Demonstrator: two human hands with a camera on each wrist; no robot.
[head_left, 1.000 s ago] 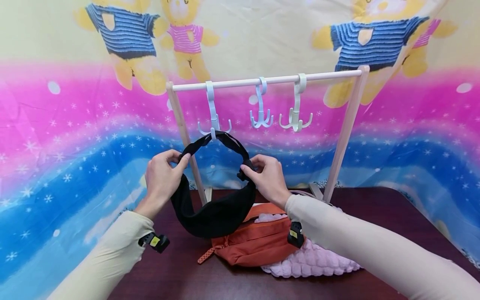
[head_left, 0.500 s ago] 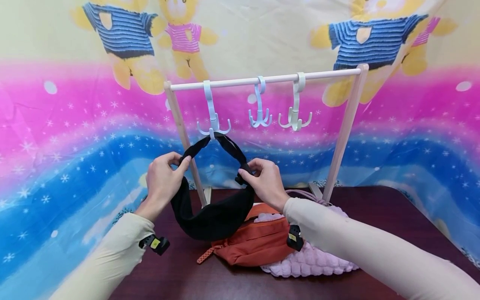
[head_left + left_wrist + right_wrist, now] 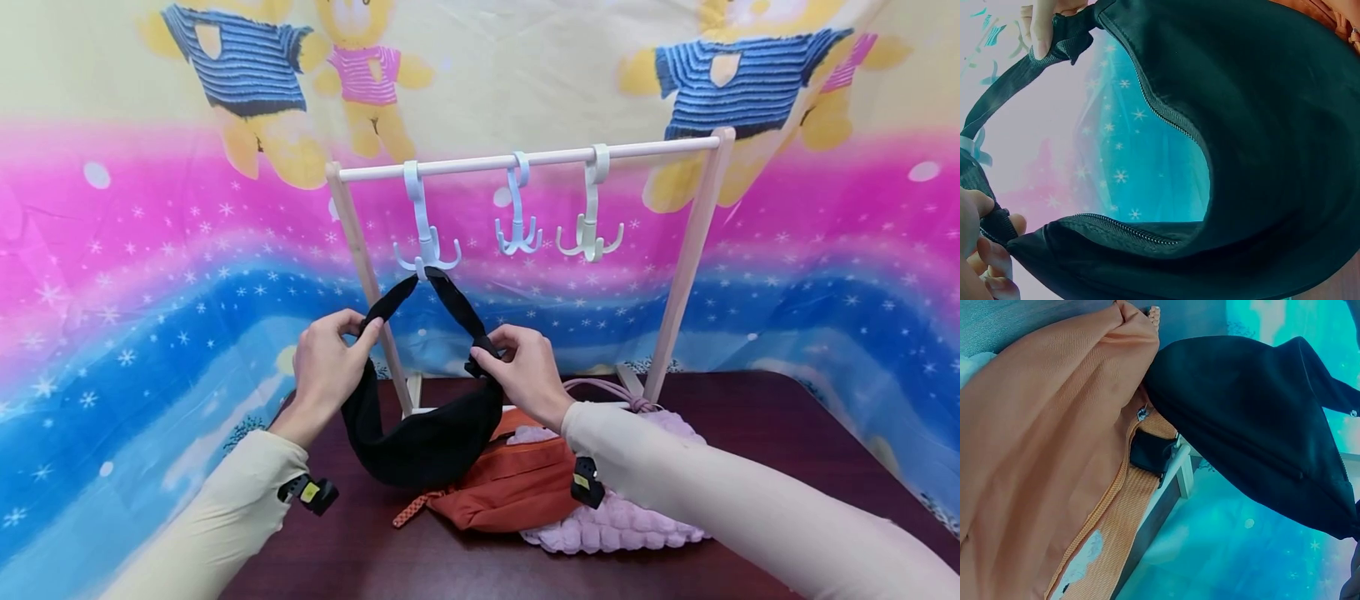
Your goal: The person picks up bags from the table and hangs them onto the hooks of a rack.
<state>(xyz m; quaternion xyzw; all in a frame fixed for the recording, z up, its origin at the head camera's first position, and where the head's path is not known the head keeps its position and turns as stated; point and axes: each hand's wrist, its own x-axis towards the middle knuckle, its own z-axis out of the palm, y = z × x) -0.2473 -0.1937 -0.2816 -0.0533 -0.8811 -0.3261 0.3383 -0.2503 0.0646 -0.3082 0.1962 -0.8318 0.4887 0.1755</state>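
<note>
Wearing cream sleeves [image 3: 210, 517], each with a small black camera [image 3: 311, 493] at the wrist, a person works with both hands above a table. The left hand [image 3: 326, 358] pinches the left side of a black bag's strap between thumb and fingers. The right hand [image 3: 528, 362] pinches the strap's right side, beside a small dark buckle. Between and below them sags the body of the black bag [image 3: 420, 446], curved and off the tabletop, with a zip along its inner edge in the left wrist view.

Partly covered by it, an orange bag [image 3: 517, 487] lies on the dark red table [image 3: 345, 550], its checked pull pointing left. Under and to the right is a puffy pink bag [image 3: 622, 525].

Farther off, the strap's peak meets the near prong of the left hook [image 3: 422, 217]; whether that prong bears weight cannot be told. A middle hook [image 3: 516, 208] and a right hook [image 3: 592, 200] share the rail of the wooden rack [image 3: 682, 275]. Farthest back, a cloth backdrop [image 3: 150, 242] shows bears and snowflakes.
</note>
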